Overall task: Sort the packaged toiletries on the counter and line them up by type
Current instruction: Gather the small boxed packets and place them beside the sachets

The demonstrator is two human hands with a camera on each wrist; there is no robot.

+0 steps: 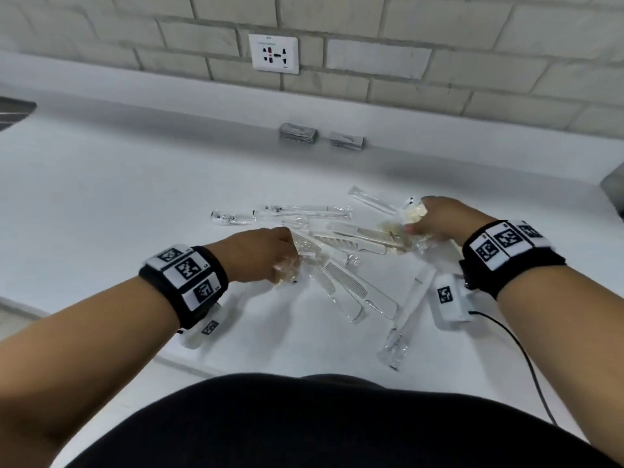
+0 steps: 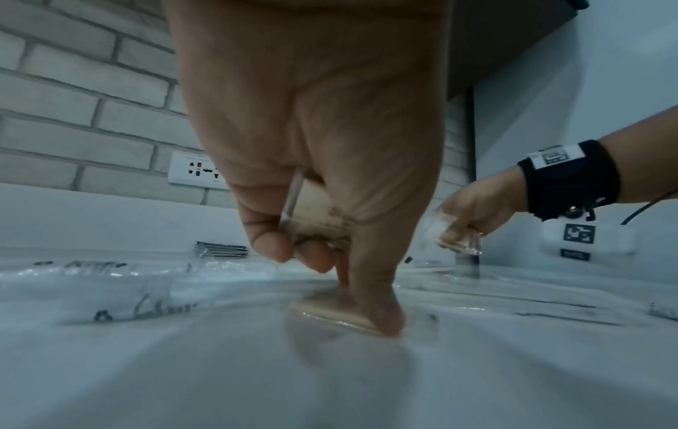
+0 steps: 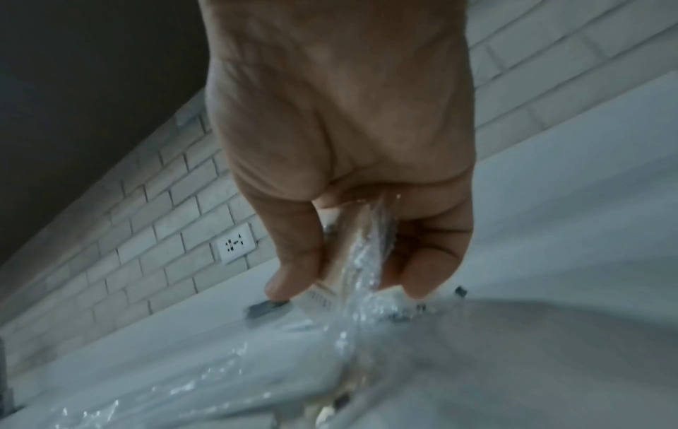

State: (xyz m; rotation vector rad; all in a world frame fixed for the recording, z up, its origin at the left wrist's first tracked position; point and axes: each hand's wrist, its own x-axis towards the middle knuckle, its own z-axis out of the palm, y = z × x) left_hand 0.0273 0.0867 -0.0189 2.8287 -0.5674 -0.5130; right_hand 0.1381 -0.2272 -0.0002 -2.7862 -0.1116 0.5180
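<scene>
A loose pile of clear-wrapped toiletries lies mid-counter: white combs (image 1: pixel 344 285), toothbrush packs (image 1: pixel 304 211) and small beige packets. My left hand (image 1: pixel 285 261) is at the pile's left side. In the left wrist view it (image 2: pixel 312 255) grips one beige packet (image 2: pixel 315 214) against the palm, while a fingertip presses a second beige packet (image 2: pixel 330 313) lying on the counter. At the pile's right, my right hand (image 1: pixel 413 224) grips small cream-filled clear packets (image 1: pixel 413 212). The right wrist view shows its thumb and fingers curled round the crinkled wrappers (image 3: pixel 359 252).
Two stacks of grey sachets (image 1: pixel 297 133) (image 1: pixel 347 140) sit at the back by the brick wall, under a wall socket (image 1: pixel 273 54). A long white packet (image 1: pixel 410 315) lies near the front edge. A dark object (image 1: pixel 614 187) stands at the far right.
</scene>
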